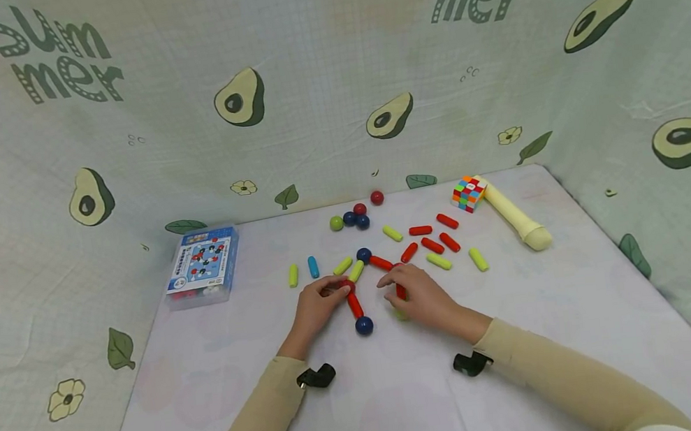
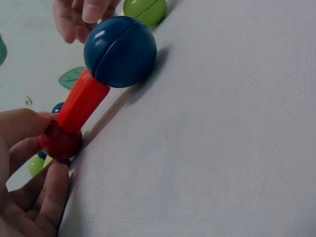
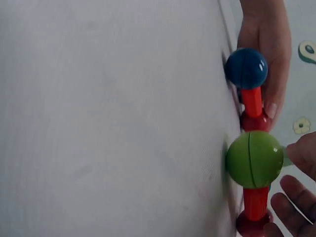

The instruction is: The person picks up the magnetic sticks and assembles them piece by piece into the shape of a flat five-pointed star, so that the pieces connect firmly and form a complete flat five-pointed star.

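I see the left hand (image 1: pixel 317 310) pinching a small red plastic ball (image 2: pixel 60 142) between thumb and curled fingers — it looks held there to steady the joint where a short red plastic rod (image 2: pixel 83 102) plugs into it. That rod lies flat on the white bench (image 1: pixel 260 365), its long axis running from the red ball at the far end towards me, and it ends at a dark blue plastic ball (image 1: pixel 364 325) on the near side, which rests on the bench untouched.

The right hand (image 1: pixel 420 295) sits just right of this piece, palm down, fingers curled over a second red rod (image 3: pixel 256 201) and touching a green plastic ball (image 3: pixel 254 159) — the wrist view shows that rod running from the green ball to another red ball (image 3: pixel 252 224), roughly in line with the first piece. I judge the hand covers it to keep it from rolling; whether the fingers truly clamp the rod I cannot tell for sure.

Loose red and yellow-green rods (image 1: pixel 432 245) lie scattered further off, near a multicoloured cube (image 1: pixel 468 193).
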`<state>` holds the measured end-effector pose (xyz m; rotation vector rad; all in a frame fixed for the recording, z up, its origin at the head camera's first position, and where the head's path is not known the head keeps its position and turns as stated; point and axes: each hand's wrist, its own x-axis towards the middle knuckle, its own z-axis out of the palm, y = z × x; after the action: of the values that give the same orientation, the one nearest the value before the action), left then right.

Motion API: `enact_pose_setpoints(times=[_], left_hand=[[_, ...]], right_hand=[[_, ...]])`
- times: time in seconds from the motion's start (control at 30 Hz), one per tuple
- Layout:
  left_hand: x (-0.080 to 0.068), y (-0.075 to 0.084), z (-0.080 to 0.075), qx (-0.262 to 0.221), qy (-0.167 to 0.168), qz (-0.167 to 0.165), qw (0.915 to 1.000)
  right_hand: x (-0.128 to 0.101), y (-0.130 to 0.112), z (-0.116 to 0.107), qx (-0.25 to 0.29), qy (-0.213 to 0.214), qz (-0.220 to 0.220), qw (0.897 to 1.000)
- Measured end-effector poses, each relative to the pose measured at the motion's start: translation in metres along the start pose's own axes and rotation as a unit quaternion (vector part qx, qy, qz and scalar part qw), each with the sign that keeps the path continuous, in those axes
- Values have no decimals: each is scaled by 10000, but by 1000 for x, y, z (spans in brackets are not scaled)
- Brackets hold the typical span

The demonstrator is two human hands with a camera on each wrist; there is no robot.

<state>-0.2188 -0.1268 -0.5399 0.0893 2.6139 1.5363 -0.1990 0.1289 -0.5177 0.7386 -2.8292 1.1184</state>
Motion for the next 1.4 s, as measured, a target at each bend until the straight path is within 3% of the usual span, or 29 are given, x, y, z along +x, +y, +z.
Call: enact_pose_setpoints(times=[0.2, 0.5, 1.1, 1.4], left_hand=[[1, -1, 0, 94, -47, -16, 9999], [0, 0, 0, 192, -16, -28, 9998], [0, -2, 1, 140, 238, -120, 9995], [1, -2, 1, 98, 201, -96, 9997]], right_hand=[[5, 20, -6, -147, 511, 498, 9973], [12, 32, -11, 99, 316, 947, 9950], [12, 38, -13, 143, 273, 976, 9947], [4, 41, -21, 140, 576, 931, 9939]])
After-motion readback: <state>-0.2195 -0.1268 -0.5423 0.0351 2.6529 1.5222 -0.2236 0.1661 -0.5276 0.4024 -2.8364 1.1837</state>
